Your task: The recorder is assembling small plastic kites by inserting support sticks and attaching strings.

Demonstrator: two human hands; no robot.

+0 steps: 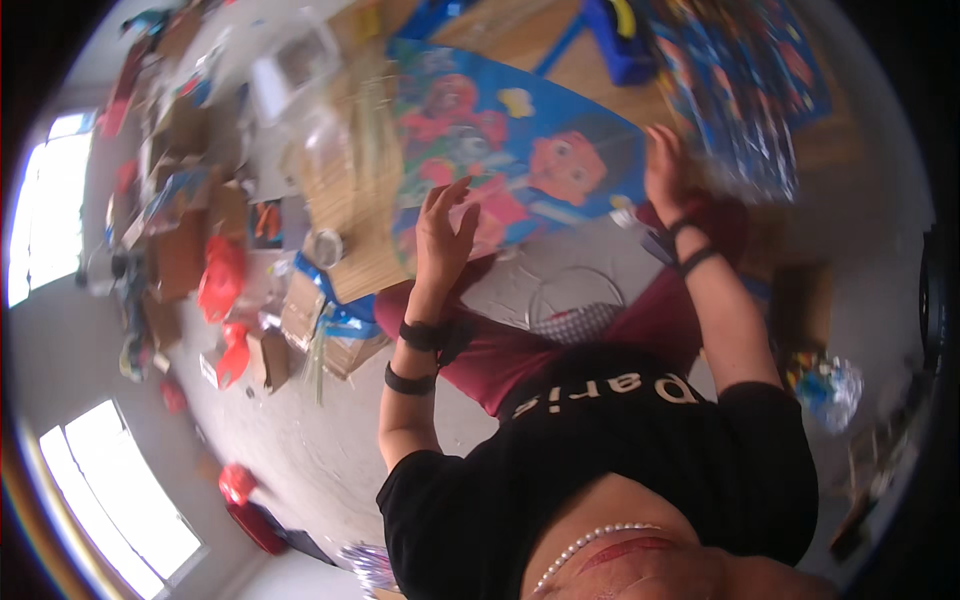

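Observation:
A blue sheet printed with colourful cartoon figures (540, 150) lies on the wooden table (360, 265). My left hand (444, 232) is over the sheet's near left part, thumb apart from the stretched fingers, with nothing visible in it. At the sheet's right edge, my right hand (663, 175) is raised with its fingers stretched out. Whether either hand touches the sheet I cannot tell; the picture is smeared by motion. A small white tag-like piece (622, 216) shows beside my right wrist.
Shiny printed packets (745, 120) are piled at the right of the table, beside a blue holder (622, 50). Pale thin strips (375, 140) and a roll of tape (328, 247) lie on the left. Cardboard boxes (180, 250) and red bags (222, 278) crowd the left floor.

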